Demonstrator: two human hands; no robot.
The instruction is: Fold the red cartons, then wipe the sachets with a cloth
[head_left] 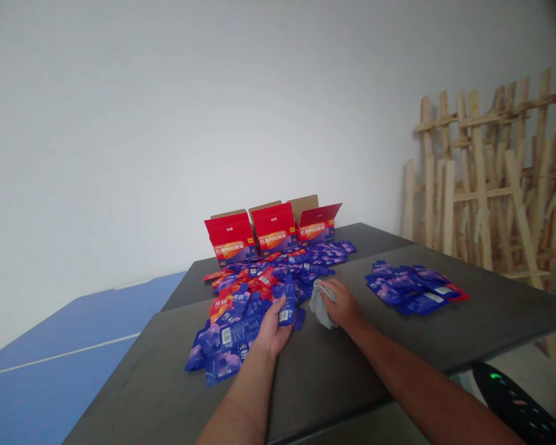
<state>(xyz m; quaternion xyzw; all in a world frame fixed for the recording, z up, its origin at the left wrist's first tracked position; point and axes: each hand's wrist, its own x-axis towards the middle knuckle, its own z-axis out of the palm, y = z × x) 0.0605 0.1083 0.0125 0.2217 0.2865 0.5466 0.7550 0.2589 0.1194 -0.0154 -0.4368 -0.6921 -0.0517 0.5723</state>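
Observation:
In the head view, my left hand grips a blue sachet, its thumb across the front. Just to the right, my right hand is closed around a bunched grey cloth. The cloth hangs close beside the held sachet, apart from it. Under and around my left hand spreads a heap of blue and red sachets, running back to the boxes. A smaller pile of mostly blue sachets lies to the right, with a red one partly beneath it.
Three red boxes with raised flaps stand at the back of the dark table. A blue table adjoins on the left. Wooden easel-like frames lean at the right. A black device with a green light is at lower right.

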